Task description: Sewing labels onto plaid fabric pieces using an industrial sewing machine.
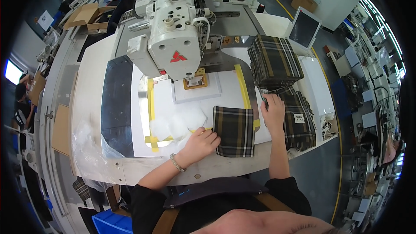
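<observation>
My left grip, fingers curled, touches left side of plaid panel, flat near front edge of desk; pinching or not, can't tell. My right grip pinches small dark tool. Rightward, plaid pile toward desk's right edge.

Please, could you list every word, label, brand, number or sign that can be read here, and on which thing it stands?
I leave wording and brand names uncopied.
White label: two lines of dark print, on the lower plaid pile.
Red emblem: no letters visible, on the white sewing machine.
Black-and-white bundle, right of that pile: bold marks, too unclear to read.
Small blue mark: on the dark apron, too small to read.
</observation>
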`<state>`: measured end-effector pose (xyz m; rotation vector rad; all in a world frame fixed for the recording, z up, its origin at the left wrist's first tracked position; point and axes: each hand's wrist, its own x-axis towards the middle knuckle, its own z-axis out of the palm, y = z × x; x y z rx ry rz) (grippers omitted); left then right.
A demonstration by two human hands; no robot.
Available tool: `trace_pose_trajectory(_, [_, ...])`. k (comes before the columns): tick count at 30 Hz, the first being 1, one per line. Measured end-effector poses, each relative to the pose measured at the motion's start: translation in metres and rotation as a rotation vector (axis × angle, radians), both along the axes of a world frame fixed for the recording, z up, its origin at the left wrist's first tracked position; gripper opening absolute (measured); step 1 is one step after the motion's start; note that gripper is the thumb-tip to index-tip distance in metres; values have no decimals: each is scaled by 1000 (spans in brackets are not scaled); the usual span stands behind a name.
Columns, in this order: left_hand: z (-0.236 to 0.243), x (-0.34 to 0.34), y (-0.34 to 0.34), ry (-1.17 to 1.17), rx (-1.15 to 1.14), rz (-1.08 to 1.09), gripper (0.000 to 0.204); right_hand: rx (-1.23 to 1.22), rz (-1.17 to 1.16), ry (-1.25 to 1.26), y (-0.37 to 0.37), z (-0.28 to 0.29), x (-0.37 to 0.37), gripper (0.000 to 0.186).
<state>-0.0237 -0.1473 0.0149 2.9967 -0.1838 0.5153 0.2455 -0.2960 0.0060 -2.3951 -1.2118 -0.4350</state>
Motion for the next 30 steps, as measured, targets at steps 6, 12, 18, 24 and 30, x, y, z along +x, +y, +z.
trace_pose_trajectory(6, [-1, 5, -4, 72, -87, 2, 26, 242, 317, 181, 5, 6, -30, 16])
trace_pose_trajectory(12, [0, 17, -20, -89, -49, -216, 27, 170, 399, 159, 6, 3, -32, 16])
trace_pose_trajectory(18, [-4, 20, -20, -46, -45, -124, 13, 167, 380, 152, 1, -1, -29, 15])
trace_pose_trajectory(24, [-6, 22, -19, -19, -127, -8, 25, 325, 461, 614, 1, 5, -38, 17])
trace_pose_trajectory(30, [-8, 30, -16, -96, -108, -10, 18, 176, 643, 653, 4, 7, -42, 20])
